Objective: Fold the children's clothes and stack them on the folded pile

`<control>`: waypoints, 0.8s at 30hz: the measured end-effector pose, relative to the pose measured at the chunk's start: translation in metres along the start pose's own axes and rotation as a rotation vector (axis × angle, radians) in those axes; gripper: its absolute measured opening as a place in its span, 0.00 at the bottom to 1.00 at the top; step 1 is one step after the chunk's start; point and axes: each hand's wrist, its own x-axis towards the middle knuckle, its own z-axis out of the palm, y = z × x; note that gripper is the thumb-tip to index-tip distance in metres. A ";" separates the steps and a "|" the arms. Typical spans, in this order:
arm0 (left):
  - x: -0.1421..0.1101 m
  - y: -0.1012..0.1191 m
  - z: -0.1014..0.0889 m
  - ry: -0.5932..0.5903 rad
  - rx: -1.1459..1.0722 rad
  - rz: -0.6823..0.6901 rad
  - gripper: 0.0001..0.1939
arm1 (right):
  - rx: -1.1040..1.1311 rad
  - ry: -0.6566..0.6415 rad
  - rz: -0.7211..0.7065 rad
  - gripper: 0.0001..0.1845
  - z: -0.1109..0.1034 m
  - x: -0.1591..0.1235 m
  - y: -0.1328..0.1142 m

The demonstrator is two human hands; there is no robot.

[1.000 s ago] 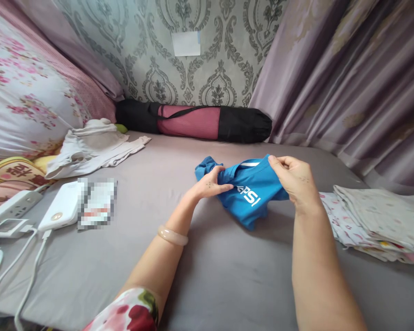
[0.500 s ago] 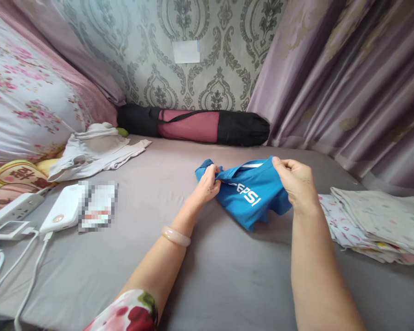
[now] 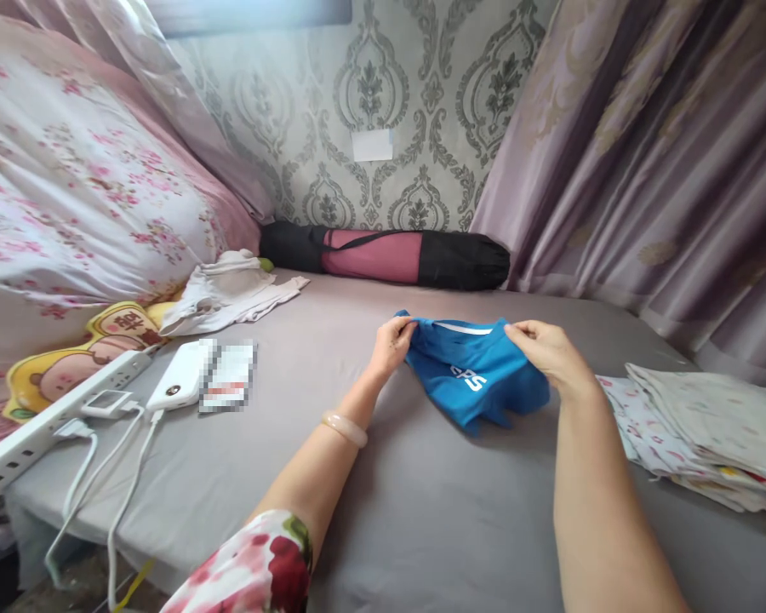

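At one o'clock from me, blue garment [image 3: 485, 404] with white lettering, hanging over grey sheet [image 3: 447, 519]. My left hand [image 3: 394, 342] pinches its upper edge at one end; my right hand [image 3: 542, 349] pinches other end, edge spread between them. Twelve o'clock, beyond it: long black-and-pink bag [image 3: 374, 257]. Two o'clock: folded cloth stack [image 3: 715, 426]. Eleven: crumpled pale clothing [image 3: 230, 288]. Ten: white power strip [image 3: 38, 440].

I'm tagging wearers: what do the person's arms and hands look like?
The left hand has small dark specks; a pale, rounded bangle circles the left forearm. Higher up is a white sleeve with a red and green floral print. The right hand is ungloved, with no sleeve showing on the right arm.
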 end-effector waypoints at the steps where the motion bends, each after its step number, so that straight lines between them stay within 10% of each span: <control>1: 0.003 0.003 -0.004 0.021 0.008 -0.043 0.14 | 0.004 -0.079 -0.015 0.17 -0.001 -0.002 -0.001; 6: 0.017 0.034 -0.045 0.086 0.083 -0.044 0.16 | -0.028 -0.243 -0.008 0.15 -0.001 -0.013 -0.012; 12: 0.021 0.081 -0.108 -0.133 0.119 0.095 0.14 | -0.004 -0.232 -0.035 0.16 -0.011 -0.020 -0.036; 24: 0.040 0.148 -0.187 -0.179 0.142 0.153 0.12 | -0.141 -0.158 -0.252 0.07 -0.058 -0.019 -0.144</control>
